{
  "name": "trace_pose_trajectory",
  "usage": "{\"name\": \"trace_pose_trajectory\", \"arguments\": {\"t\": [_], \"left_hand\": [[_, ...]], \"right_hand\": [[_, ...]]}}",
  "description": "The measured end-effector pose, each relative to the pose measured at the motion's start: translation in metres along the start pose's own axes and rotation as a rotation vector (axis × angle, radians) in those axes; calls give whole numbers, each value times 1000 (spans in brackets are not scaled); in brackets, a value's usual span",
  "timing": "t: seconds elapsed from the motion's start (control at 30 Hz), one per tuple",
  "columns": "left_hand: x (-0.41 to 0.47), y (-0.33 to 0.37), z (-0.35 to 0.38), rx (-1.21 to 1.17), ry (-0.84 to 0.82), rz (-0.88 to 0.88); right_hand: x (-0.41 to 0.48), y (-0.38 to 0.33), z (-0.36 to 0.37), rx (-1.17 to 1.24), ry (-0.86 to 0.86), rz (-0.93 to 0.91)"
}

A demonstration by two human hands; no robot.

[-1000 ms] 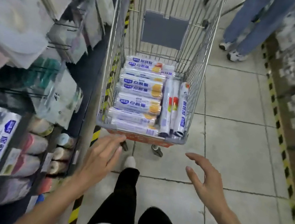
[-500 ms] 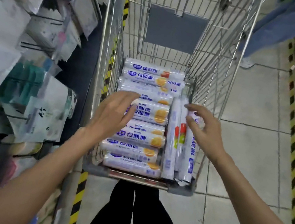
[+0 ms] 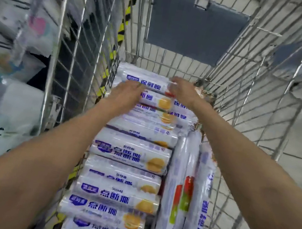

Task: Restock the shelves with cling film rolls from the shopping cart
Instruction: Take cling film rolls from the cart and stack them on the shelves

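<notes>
Both arms stretch deep into the shopping cart [image 3: 250, 95], and it's the far roll [image 3: 147, 82] they're after! The left hand [image 3: 125, 95] lies low, its fingers [image 3: 137, 87] fairly straight against that roll's near edge, gripping nothing I can see. The right hand [image 3: 183, 93] arches over the roll's right end with its fingers [image 3: 174, 84] bent down across it, but blur hides whether they've closed, so I can't call that one. Nearer than both sets of fingers, the stacked rolls [image 3: 129, 155] lie crosswise. Right of the right wrist, the lengthwise rolls [image 3: 186, 181] lie beside the wire. The danger, I'd judge, is slick wrap on a round shape. Lift with one end unsecured and the roll could swivel out, or set its neighbours rolling down the pile. The shelves [image 3: 7, 99] wait off left of the left fingers.
</notes>
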State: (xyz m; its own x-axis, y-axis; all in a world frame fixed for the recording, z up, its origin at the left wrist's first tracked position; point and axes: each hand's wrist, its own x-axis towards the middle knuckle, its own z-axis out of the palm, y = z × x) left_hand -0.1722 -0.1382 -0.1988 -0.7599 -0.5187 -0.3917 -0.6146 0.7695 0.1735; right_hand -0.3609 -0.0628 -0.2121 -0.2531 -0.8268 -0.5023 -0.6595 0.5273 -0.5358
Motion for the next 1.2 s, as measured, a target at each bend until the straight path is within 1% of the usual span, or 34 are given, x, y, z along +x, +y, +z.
{"name": "trace_pose_trajectory", "arguments": {"t": [0.07,0.13,0.2,0.3,0.4,0.47,0.53,0.67,0.77,0.83,0.9,1.0,1.07,1.13,1.2], "left_hand": [[11,-4,9,37,-56,2],[19,-5,12,85,-97,5],[25,-2,8,145,-105,6],[26,2,0,221,-96,23],[12,0,-11,138,-47,-50],[-1,-3,-25,-3,0,-111],[-17,-5,-43,-166,27,-178],[-61,-5,-79,-566,137,-319],[-103,5,-104,-773,178,-342],[-140,17,-122,-988,202,-355],[-181,30,-139,-1188,235,-388],[-244,44,-155,-1439,292,-407],[-288,53,-160,-1569,375,-421],[-332,64,-163,-1636,496,-455],[-375,77,-159,-1643,621,-507]], "right_hand": [[16,-1,6,-153,-40,-58],[24,-3,7,-283,-20,-78],[27,-6,3,-326,-29,-98],[23,-8,-10,-254,-95,-75],[4,-13,-34,-118,-121,-9],[-18,-20,-53,94,-138,47],[-47,-30,-71,265,-123,52],[-110,-58,-96,455,-86,-31],[-159,-86,-103,650,-120,-82],[-191,-104,-105,787,-145,-91],[-221,-123,-104,888,-180,-138],[-262,-153,-95,988,-265,-217],[-290,-172,-83,1036,-328,-271],[-317,-189,-69,1026,-391,-327],[-343,-206,-51,932,-438,-390]]}}
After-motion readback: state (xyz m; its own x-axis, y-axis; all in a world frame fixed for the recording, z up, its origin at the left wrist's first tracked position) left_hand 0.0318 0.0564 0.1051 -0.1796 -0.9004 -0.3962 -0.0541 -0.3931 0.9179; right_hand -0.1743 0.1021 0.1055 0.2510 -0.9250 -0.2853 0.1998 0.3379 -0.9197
